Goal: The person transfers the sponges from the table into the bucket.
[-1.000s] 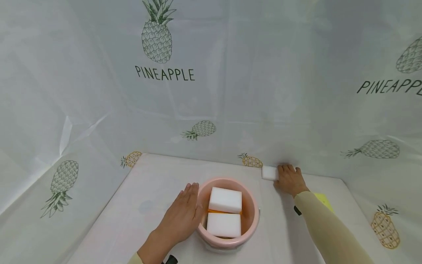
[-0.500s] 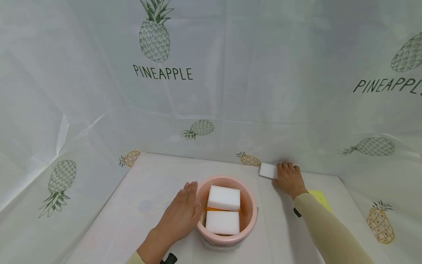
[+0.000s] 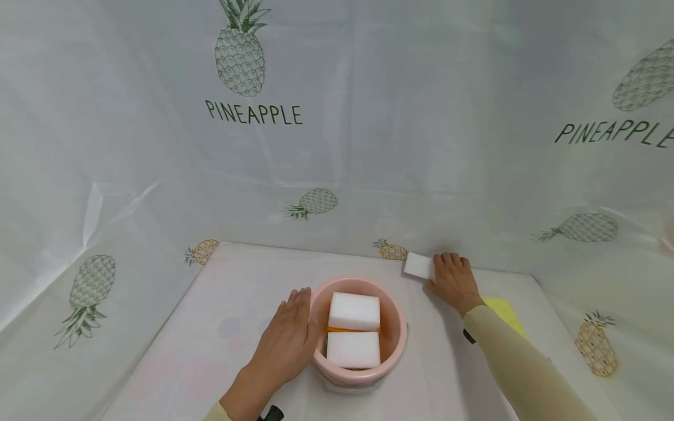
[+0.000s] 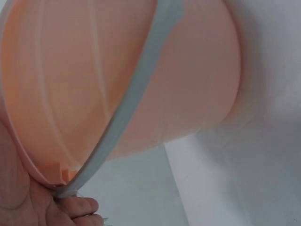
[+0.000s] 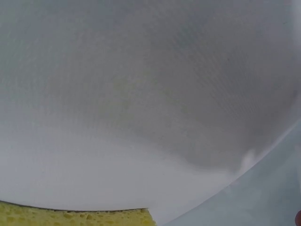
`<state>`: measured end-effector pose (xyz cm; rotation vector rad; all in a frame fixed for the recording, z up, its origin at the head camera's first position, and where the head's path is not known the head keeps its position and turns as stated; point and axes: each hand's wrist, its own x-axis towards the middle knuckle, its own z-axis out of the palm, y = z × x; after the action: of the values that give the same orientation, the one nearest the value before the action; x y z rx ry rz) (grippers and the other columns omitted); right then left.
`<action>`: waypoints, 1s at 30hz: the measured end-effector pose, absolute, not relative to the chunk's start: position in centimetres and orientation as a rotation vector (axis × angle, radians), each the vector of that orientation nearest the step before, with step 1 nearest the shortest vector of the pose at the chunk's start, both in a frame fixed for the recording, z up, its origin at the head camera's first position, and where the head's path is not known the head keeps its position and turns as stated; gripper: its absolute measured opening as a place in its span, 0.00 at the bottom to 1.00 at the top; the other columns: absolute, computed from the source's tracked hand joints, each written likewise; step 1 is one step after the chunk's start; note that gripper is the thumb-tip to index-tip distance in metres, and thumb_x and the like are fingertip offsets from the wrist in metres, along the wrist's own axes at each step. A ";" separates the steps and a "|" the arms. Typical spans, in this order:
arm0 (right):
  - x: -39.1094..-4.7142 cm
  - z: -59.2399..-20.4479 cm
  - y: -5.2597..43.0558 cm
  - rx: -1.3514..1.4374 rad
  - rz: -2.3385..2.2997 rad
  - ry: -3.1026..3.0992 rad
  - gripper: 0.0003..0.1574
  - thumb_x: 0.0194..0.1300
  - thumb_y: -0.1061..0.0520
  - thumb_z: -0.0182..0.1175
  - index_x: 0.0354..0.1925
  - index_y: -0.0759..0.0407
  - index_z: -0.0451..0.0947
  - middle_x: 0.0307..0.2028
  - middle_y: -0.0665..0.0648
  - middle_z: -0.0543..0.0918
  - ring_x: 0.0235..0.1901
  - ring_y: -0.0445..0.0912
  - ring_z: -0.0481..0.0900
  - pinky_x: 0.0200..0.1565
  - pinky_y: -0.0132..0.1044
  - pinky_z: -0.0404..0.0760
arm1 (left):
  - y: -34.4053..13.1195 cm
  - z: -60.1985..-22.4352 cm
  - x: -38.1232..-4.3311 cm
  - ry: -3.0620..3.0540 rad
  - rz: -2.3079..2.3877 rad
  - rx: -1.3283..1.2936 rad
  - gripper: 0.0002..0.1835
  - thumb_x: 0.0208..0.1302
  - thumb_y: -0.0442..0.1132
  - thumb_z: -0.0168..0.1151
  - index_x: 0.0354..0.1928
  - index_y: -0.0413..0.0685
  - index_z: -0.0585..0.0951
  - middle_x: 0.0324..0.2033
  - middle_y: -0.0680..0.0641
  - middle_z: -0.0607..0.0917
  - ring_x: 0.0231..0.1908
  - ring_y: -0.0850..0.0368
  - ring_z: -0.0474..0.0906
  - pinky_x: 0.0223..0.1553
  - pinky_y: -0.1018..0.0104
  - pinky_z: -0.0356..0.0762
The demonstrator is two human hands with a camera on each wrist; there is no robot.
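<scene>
A pink bucket (image 3: pixel 401 345) stands on the table with two white foam sponges (image 3: pixel 353 349) uppermost in it and a strip of orange between them. My left hand (image 3: pixel 286 336) rests along the bucket's left side with fingers straight. The left wrist view has its fingers (image 4: pixel 77 206) at the rim, by the joint of the grey handle (image 4: pixel 123 110). At the table's back edge my right hand (image 3: pixel 454 282) grips another white sponge (image 3: pixel 418 265) by its right end, its left part sticking out. The right wrist view hardly shows that hand.
A yellow sponge (image 3: pixel 504 313) lies on the table beyond my right forearm, partly covered by the sleeve; the right wrist view shows its porous edge (image 5: pixel 70 217). Pineapple-printed sheeting (image 3: pixel 400 146) rises behind the table and along both sides.
The white sponge in my right hand has turned from level to slanted. My left hand keeps its place at the bucket. The whole head view has shifted slightly.
</scene>
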<state>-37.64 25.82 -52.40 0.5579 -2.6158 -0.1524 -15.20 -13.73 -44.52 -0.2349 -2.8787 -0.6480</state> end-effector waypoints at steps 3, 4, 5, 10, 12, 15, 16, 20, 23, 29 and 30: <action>-37.5 -52.2 25.8 0.571 -0.190 -2.578 0.38 0.54 0.38 0.67 0.45 0.66 0.67 0.42 0.64 0.73 0.47 0.61 0.70 0.50 0.58 0.71 | -13.5 -44.5 -15.1 -2.884 -0.652 -0.209 0.31 0.77 0.49 0.37 0.75 0.41 0.56 0.74 0.44 0.60 0.75 0.47 0.52 0.74 0.48 0.54; -37.5 -52.1 25.8 0.574 -0.199 -2.568 0.38 0.54 0.38 0.67 0.46 0.66 0.67 0.42 0.65 0.73 0.46 0.60 0.70 0.50 0.58 0.71 | -13.5 -44.5 -15.1 -2.886 -0.651 -0.207 0.31 0.77 0.49 0.37 0.75 0.41 0.56 0.74 0.43 0.60 0.75 0.47 0.52 0.74 0.47 0.54; -37.4 -52.0 25.8 0.577 -0.210 -2.558 0.38 0.54 0.38 0.67 0.46 0.66 0.67 0.42 0.65 0.74 0.46 0.60 0.71 0.50 0.57 0.72 | -13.5 -44.5 -15.0 -2.890 -0.652 -0.208 0.31 0.77 0.49 0.37 0.75 0.40 0.56 0.74 0.43 0.60 0.75 0.46 0.52 0.74 0.47 0.54; -37.0 -51.3 25.9 0.588 -0.236 -2.516 0.40 0.53 0.36 0.67 0.47 0.66 0.67 0.42 0.65 0.75 0.45 0.60 0.72 0.48 0.56 0.73 | -13.7 -44.2 -15.0 -2.926 -0.663 -0.251 0.32 0.77 0.48 0.38 0.75 0.37 0.55 0.74 0.41 0.58 0.76 0.45 0.49 0.74 0.48 0.53; -36.9 -50.8 25.8 0.602 -0.233 -2.485 0.40 0.52 0.37 0.66 0.47 0.66 0.67 0.42 0.65 0.75 0.44 0.60 0.72 0.47 0.56 0.74 | -13.8 -44.1 -15.1 -2.935 -0.673 -0.271 0.32 0.77 0.47 0.39 0.75 0.36 0.54 0.75 0.40 0.57 0.76 0.45 0.48 0.74 0.48 0.53; -36.6 -50.1 25.6 0.630 -0.219 -2.435 0.40 0.52 0.37 0.65 0.47 0.67 0.68 0.42 0.65 0.75 0.43 0.60 0.72 0.46 0.55 0.74 | -14.0 -43.9 -15.2 -2.948 -0.682 -0.285 0.32 0.77 0.47 0.39 0.75 0.36 0.53 0.75 0.40 0.56 0.76 0.46 0.48 0.74 0.48 0.53; -36.5 -49.8 25.5 0.637 -0.219 -2.421 0.39 0.53 0.37 0.65 0.47 0.67 0.68 0.42 0.65 0.75 0.43 0.61 0.72 0.45 0.55 0.75 | -14.0 -43.9 -15.2 -2.948 -0.686 -0.288 0.32 0.77 0.47 0.38 0.75 0.36 0.53 0.75 0.40 0.56 0.76 0.46 0.48 0.74 0.48 0.53; -35.9 -48.8 25.3 0.647 -0.233 -2.407 0.39 0.53 0.37 0.63 0.48 0.67 0.68 0.42 0.65 0.74 0.44 0.61 0.72 0.46 0.55 0.74 | -14.1 -43.8 -15.3 -2.951 -0.685 -0.294 0.32 0.76 0.47 0.38 0.75 0.36 0.52 0.75 0.41 0.56 0.76 0.46 0.48 0.74 0.49 0.53; -35.1 -48.1 25.1 0.655 -0.228 -2.406 0.40 0.53 0.37 0.63 0.48 0.67 0.68 0.42 0.65 0.74 0.44 0.61 0.71 0.47 0.56 0.73 | -14.0 -43.8 -15.3 -2.953 -0.661 -0.300 0.33 0.76 0.48 0.39 0.75 0.36 0.53 0.75 0.40 0.56 0.76 0.46 0.48 0.74 0.50 0.54; -33.4 -46.4 24.4 0.674 -0.187 -2.428 0.41 0.54 0.35 0.62 0.50 0.65 0.67 0.44 0.64 0.73 0.46 0.60 0.69 0.51 0.56 0.71 | -14.0 -43.6 -15.4 -2.955 -0.633 -0.311 0.34 0.76 0.50 0.40 0.75 0.35 0.52 0.75 0.39 0.55 0.76 0.45 0.47 0.74 0.48 0.53; -33.1 -46.1 24.2 0.676 -0.183 -2.431 0.41 0.54 0.34 0.62 0.50 0.65 0.67 0.44 0.64 0.73 0.46 0.60 0.69 0.51 0.57 0.71 | -14.1 -43.5 -15.4 -2.954 -0.632 -0.315 0.34 0.76 0.50 0.41 0.75 0.35 0.52 0.75 0.39 0.55 0.76 0.45 0.47 0.74 0.48 0.53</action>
<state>-33.07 24.23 -46.10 0.6762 -2.4307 -0.1830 -15.41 -14.06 -43.53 -0.3148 -2.9542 -0.6318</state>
